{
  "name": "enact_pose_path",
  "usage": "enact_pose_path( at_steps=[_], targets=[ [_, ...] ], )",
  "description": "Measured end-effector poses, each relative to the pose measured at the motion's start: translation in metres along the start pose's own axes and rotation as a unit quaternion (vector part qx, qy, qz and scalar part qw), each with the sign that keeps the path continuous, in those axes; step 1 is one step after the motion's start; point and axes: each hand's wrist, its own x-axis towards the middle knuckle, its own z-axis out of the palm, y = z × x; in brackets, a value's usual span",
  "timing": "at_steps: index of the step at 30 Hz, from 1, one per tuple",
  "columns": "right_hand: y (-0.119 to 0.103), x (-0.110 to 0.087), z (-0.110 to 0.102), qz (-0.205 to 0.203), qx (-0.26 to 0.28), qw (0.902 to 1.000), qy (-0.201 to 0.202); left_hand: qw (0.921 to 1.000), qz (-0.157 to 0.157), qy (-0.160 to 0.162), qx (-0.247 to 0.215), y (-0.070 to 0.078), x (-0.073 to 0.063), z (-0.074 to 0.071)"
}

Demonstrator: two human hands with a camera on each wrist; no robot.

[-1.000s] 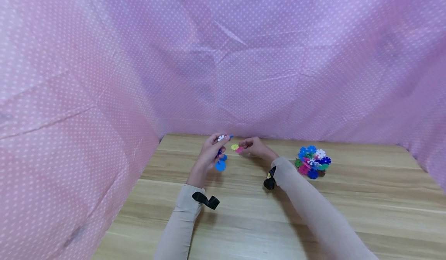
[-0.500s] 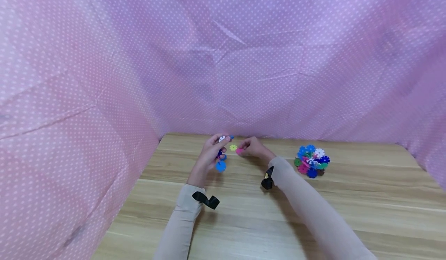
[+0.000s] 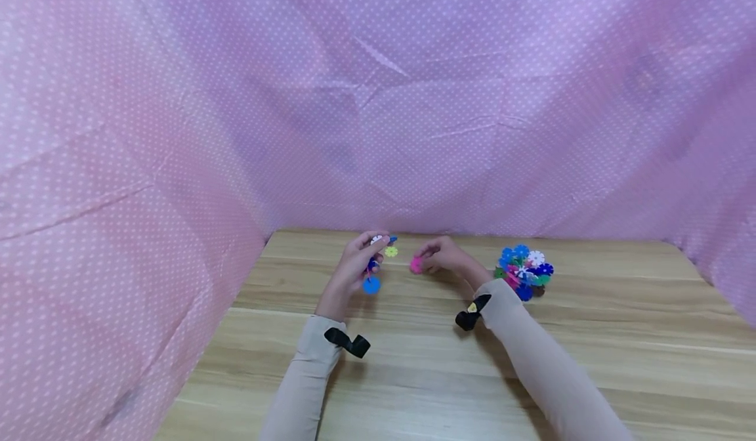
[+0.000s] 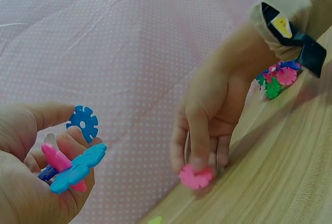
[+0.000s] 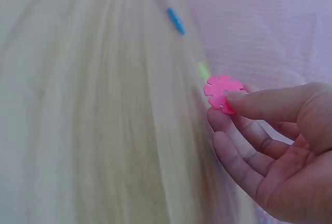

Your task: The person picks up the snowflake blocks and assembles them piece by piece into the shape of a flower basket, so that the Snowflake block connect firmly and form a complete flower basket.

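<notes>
My left hand (image 3: pixel 353 260) holds a joined cluster of slotted flower-shaped plastic discs. In the left wrist view the cluster shows a light blue disc (image 4: pixel 79 168), a pink disc (image 4: pixel 55 156) and dark blue and white parts; another blue disc (image 4: pixel 83 124) sits at the fingertips. To the right, my right hand (image 3: pixel 444 254) pinches a single pink disc (image 5: pixel 222 93) between thumb and fingers, apart from the cluster. Between the hands a yellow disc (image 3: pixel 391 252) lies by the left fingertips. Fingers hide part of the cluster.
At the right of the wooden table (image 3: pixel 413 375) stands a heap of discs (image 3: pixel 524 272) in blue, white, pink, green and brown. Pink dotted cloth (image 3: pixel 378 132) surrounds the table behind and at the sides. A black strap hangs from each wrist.
The right hand has drawn away to the right with the pink disc, which was close against the yellow one before. The left hand stays nearly still with its cluster.
</notes>
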Motion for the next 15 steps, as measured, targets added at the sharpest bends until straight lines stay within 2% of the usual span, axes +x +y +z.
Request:
enact_pose_path(
  at_steps=[7,12,15],
  targets=[
    [-0.01,-0.016,0.0,0.028,0.065,0.9954,0.065,0.9997,-0.003,-0.006,0.025,-0.004,0.0,0.003],
    [-0.026,-0.026,0.001,0.021,0.111,0.9885,0.101,0.9992,-0.009,-0.007,0.039,-0.007,0.001,0.004],
    [-0.032,-0.03,0.002,0.013,0.129,0.9857,0.108,0.9991,-0.008,-0.009,0.041,-0.009,0.002,0.003]
  ],
)
